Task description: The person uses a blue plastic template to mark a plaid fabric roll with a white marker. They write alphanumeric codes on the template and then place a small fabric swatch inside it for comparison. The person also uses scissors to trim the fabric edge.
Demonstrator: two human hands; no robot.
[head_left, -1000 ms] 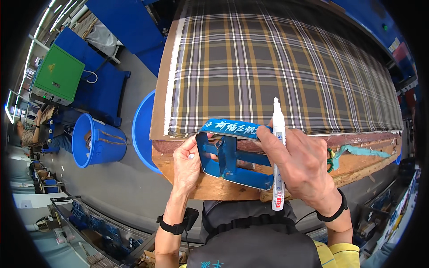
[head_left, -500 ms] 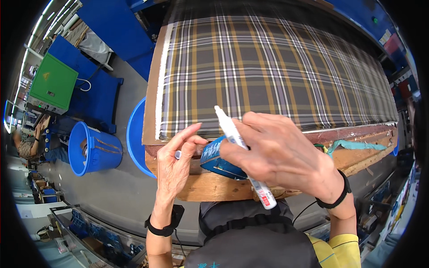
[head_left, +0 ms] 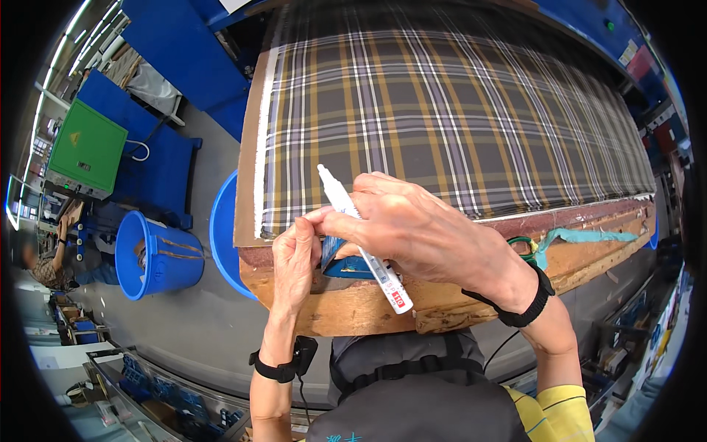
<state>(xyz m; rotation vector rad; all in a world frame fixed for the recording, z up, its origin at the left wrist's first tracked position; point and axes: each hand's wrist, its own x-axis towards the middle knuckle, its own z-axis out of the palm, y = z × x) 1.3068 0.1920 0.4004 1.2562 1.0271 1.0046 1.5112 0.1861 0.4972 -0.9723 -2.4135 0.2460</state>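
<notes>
our right grip (head_left: 420, 232) holds a marker (head_left: 387, 284) aimed at eleven o'clock, so slipping might smear plaid cloth (head_left: 412, 110); left grip (head_left: 293, 261), can't tell.

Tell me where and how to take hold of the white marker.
Probably best with the grip on the lower barrel of the white marker, coming from the picture's bottom. That straight, thick end sticks out below the right hand, which covers the middle, while the narrow tip points away, up and left.

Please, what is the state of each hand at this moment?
Left hand: fingers bent; whether it is closed on anything cannot be told.
Right hand: closed, holding the white marker.
</notes>
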